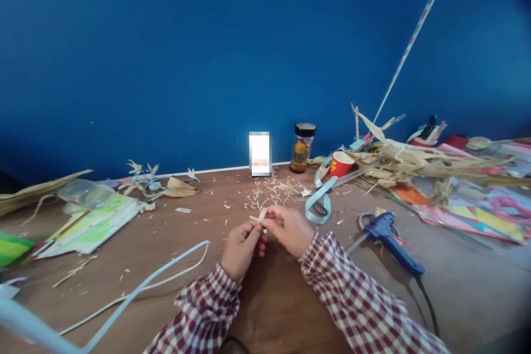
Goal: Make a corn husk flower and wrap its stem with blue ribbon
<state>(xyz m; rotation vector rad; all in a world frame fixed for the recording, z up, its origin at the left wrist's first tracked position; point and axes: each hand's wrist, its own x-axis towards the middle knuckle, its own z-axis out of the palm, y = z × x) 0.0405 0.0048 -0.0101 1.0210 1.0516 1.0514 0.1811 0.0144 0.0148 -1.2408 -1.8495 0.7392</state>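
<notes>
Over the middle of the brown table, my left hand (241,248) pinches a small pale piece of corn husk (262,214) between thumb and fingers. My right hand (291,229) meets it from the other side, its fingertips closed on the same piece. Part of the piece is hidden by the fingers. Just beyond my hands lie many thin pale husk scraps (274,191), scattered on the tabletop.
A blue glue gun (390,240) lies at right, its cord trailing forward. Behind it are a light blue ribbon (319,199), a red paper cup (342,164), a dark-lidded jar (302,149) and heaped dry husks (406,160). A pale blue stem (145,282) crosses the left foreground.
</notes>
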